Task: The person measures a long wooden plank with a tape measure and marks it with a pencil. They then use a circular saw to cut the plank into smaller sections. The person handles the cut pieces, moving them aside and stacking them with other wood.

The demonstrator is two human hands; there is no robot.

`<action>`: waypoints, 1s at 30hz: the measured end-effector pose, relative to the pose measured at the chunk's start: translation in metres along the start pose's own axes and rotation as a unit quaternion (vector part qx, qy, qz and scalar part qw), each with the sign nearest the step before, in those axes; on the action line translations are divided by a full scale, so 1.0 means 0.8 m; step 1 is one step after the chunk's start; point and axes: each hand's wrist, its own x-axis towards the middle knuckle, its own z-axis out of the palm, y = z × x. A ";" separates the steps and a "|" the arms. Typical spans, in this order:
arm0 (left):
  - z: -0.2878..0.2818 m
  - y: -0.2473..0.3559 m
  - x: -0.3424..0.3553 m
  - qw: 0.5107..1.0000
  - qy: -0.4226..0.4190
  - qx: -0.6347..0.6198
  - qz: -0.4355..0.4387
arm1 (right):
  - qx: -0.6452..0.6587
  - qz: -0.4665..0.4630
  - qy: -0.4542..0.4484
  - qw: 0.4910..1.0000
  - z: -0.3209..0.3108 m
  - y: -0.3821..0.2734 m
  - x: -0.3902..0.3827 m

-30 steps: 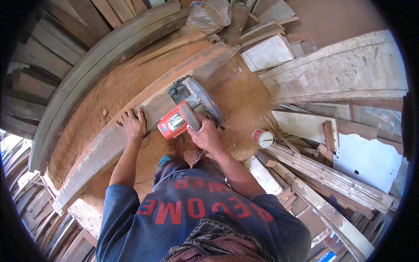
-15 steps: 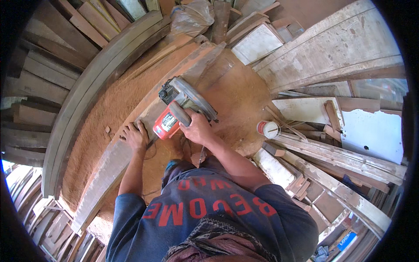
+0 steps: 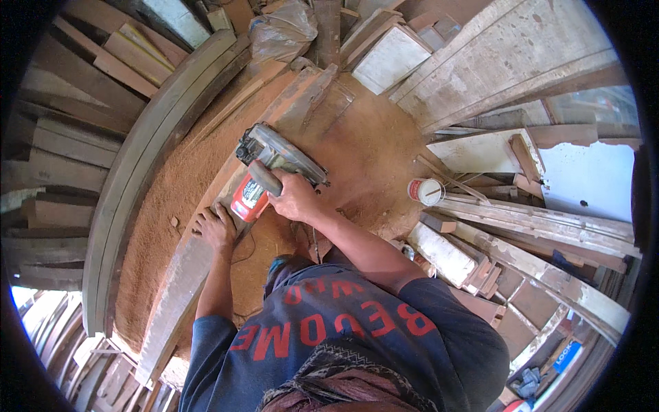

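My right hand [image 3: 296,197] is wrapped round the rear handle of a circular saw [image 3: 280,151] with a red motor housing and a grey guard. The saw rests on a long wooden plank [image 3: 180,278] that runs diagonally from far middle to near left. Its blade is hidden under the guard and body. On the same plank, just to the left of the red housing, my left hand [image 3: 215,228] lies with its fingers spread. A thin dark cord [image 3: 248,248] shows below the saw, near my legs.
Brown sawdust [image 3: 154,240] covers the ground around the plank. A curved wooden beam [image 3: 130,178] arcs along the left, with stacked boards [image 3: 72,151] behind it. To the right stand a white bucket [image 3: 427,191], long timbers [image 3: 542,220] and a pale wide panel [image 3: 508,58]. A plastic bag [image 3: 283,31] lies at the far side.
The whole view has turned slightly, shifting the far objects left. My right hand keeps its hold on the saw, and my left hand stays on the plank.
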 end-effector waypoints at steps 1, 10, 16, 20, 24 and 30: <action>0.001 -0.001 0.000 1.000 0.001 0.004 -0.001 | 0.004 0.001 0.002 1.000 0.000 -0.003 0.001; 0.010 -0.002 -0.002 0.999 0.035 0.007 0.006 | 0.019 -0.023 0.018 0.999 0.009 0.001 0.013; 0.013 -0.005 -0.005 1.000 0.029 -0.002 -0.001 | 0.002 -0.010 0.006 1.000 0.016 0.003 0.022; 0.009 -0.002 -0.007 1.000 0.020 -0.008 0.000 | 0.002 -0.016 0.000 1.000 0.011 -0.004 0.025; 0.006 -0.002 -0.011 1.000 0.013 -0.005 -0.005 | 0.020 -0.024 -0.004 1.000 0.015 -0.004 0.033; 0.019 -0.012 -0.008 0.999 0.036 -0.006 0.003 | 0.025 -0.012 -0.008 1.000 0.020 -0.013 0.049</action>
